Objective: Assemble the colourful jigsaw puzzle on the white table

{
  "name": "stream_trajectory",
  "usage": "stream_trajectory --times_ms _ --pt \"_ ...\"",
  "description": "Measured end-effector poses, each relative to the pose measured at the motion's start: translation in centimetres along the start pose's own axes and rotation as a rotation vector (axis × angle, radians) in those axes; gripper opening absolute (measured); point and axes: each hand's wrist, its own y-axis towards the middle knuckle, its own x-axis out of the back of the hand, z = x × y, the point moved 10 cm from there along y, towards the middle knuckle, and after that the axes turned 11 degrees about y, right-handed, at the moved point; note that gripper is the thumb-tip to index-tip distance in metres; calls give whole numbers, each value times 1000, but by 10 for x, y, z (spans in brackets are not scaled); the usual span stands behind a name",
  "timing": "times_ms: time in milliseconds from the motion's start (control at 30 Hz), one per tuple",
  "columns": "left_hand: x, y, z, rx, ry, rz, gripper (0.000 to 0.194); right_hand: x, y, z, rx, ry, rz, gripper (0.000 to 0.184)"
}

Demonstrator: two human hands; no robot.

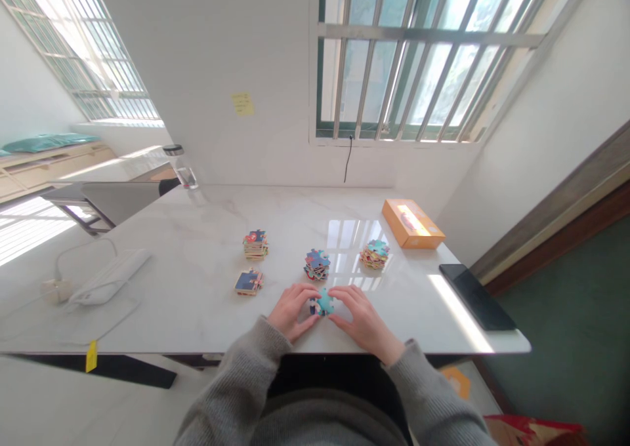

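Both my hands rest at the near edge of a white marble table (197,249). My left hand (293,311) and my right hand (361,321) press in from either side on a small pile of jigsaw pieces (323,303), with a turquoise piece on top. Farther up the table lie several other small stacks of colourful puzzle pieces: one (249,281) to the left, one (256,244) behind it, one (317,264) straight ahead, and one (375,254) to the right.
An orange box (412,223) lies at the table's far right, and a black tablet (476,296) sits on its right edge. A white power adapter (108,277) with a cable lies at the left. A glass bottle (181,168) stands at the far left corner.
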Motion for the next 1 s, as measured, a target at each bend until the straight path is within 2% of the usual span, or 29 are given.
stream_trajectory --times_ms 167,367,500,600,700,800,1000 --pt "-7 -1 5 21 4 46 40 3 0 0 -4 31 -18 43" --pt "-14 -1 16 128 20 89 48 5 -1 -12 -100 107 -27 41" --pt "-14 -1 18 173 68 119 52 9 -2 -15 -141 143 -59 39" --pt "-8 0 12 141 59 88 57 15 -3 -9 -114 93 -122 37" --pt "-1 -1 8 145 -33 27 47 17 -4 1 -56 30 -167 38" --pt "-1 -3 13 207 -150 24 35 11 -4 10 -13 -2 -186 39" --pt "-2 -6 26 336 -219 30 28 -15 2 19 15 -19 -58 35"
